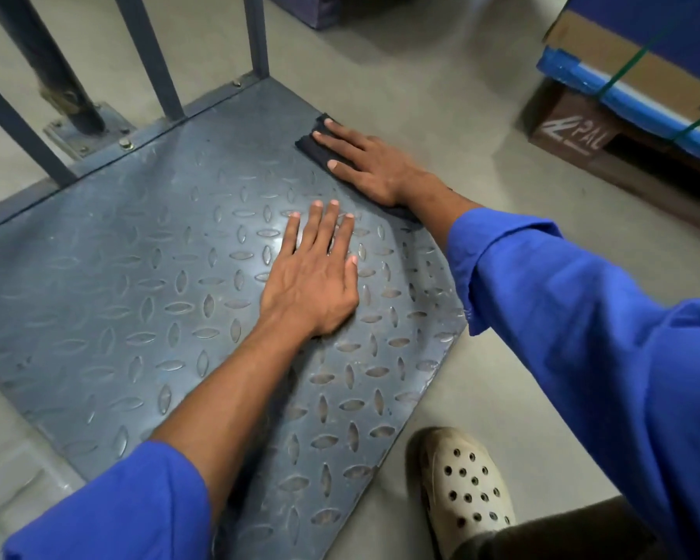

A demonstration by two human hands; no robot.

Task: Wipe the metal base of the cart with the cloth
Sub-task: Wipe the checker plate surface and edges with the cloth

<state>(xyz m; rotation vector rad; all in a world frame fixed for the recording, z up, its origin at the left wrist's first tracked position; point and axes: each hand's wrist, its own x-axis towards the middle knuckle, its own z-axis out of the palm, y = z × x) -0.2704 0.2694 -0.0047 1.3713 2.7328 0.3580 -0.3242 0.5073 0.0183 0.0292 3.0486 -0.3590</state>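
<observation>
Right hand [364,165] is pressing the dark cloth [308,146] flat at the far right edge of the cart's diamond-plate metal base [138,276], fingers [336,135] lying straight, curling round nothing; left hand [314,276] is resting palm-down mid-plate, fingers spread, holding nothing; cream clog [465,487] is standing on the floor [380,66] beside the base.

Most of the dark cloth [314,149] lies hidden under the right hand [370,165]; only a corner past the fingertips and a thin strip by the wrist show. The metal base [138,276] runs out of view at the left and bottom edges, and the left hand [314,276] and its forearm cover part of the tread. The cart's uprights [150,50] are cut off at the top. The cardboard box [623,58] is cropped at the right edge. The heel of the pale shoe [461,483] is hidden under a trouser leg.
</observation>
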